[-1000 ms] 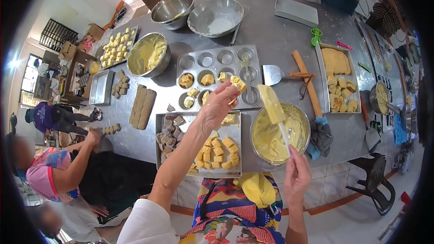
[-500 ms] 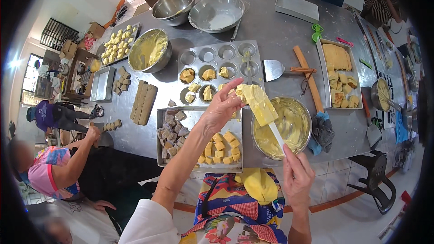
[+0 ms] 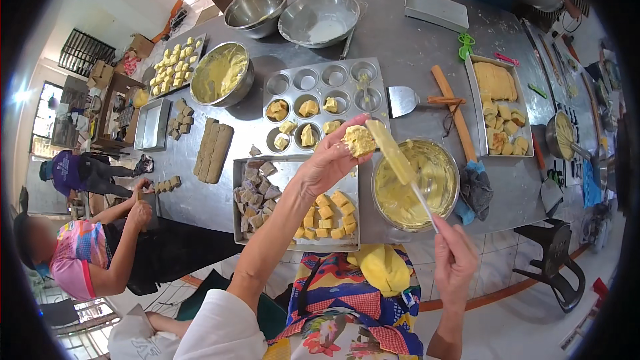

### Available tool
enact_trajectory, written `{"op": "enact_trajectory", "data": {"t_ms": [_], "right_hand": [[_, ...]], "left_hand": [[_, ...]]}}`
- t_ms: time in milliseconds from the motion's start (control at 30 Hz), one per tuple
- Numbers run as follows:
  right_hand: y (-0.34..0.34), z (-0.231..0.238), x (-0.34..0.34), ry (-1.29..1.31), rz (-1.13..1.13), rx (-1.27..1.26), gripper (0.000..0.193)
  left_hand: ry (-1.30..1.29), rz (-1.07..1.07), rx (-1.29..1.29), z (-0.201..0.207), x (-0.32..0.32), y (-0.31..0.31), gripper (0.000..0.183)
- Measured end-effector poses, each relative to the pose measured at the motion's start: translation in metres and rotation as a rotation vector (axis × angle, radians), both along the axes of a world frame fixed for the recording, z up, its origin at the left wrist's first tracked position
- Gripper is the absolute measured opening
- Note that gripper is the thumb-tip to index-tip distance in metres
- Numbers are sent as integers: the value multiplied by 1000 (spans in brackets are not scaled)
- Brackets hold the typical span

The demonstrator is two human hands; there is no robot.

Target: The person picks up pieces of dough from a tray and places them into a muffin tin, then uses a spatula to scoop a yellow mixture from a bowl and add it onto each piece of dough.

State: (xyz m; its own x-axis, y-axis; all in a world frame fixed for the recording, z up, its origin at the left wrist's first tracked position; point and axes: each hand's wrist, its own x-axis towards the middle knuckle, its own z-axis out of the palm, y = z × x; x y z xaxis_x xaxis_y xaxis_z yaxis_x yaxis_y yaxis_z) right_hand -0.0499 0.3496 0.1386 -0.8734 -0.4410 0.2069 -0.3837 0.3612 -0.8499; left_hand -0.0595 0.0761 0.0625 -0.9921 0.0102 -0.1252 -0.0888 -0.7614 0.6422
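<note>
"What might we spoil?"
"Our left hand point(image 3: 328, 162) pinches the coated piece point(image 3: 359, 141); our right hand point(image 3: 456, 252) grips the spatula point(image 3: 392, 153), tilted close beside it. Pressing too hard could crumble the piece."

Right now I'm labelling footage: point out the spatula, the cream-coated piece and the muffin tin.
Spatula point(image 3: 393, 156), head view, smeared blade.
Cream-coated piece point(image 3: 360, 141), head view, coated side.
Muffin tin point(image 3: 321, 92), head view, metal between cups.
</note>
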Motion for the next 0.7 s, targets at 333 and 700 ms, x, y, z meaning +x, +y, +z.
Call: {"op": "enact_trajectory", "data": {"t_ms": [333, 700], "right_hand": [[27, 3, -10, -79, 82, 80, 24], [10, -19, -9, -1062, 209, -609, 28]], "left_hand": [[-16, 76, -171, -5, 7, -24, 73], [77, -31, -46, 29, 12, -4, 91]]}}
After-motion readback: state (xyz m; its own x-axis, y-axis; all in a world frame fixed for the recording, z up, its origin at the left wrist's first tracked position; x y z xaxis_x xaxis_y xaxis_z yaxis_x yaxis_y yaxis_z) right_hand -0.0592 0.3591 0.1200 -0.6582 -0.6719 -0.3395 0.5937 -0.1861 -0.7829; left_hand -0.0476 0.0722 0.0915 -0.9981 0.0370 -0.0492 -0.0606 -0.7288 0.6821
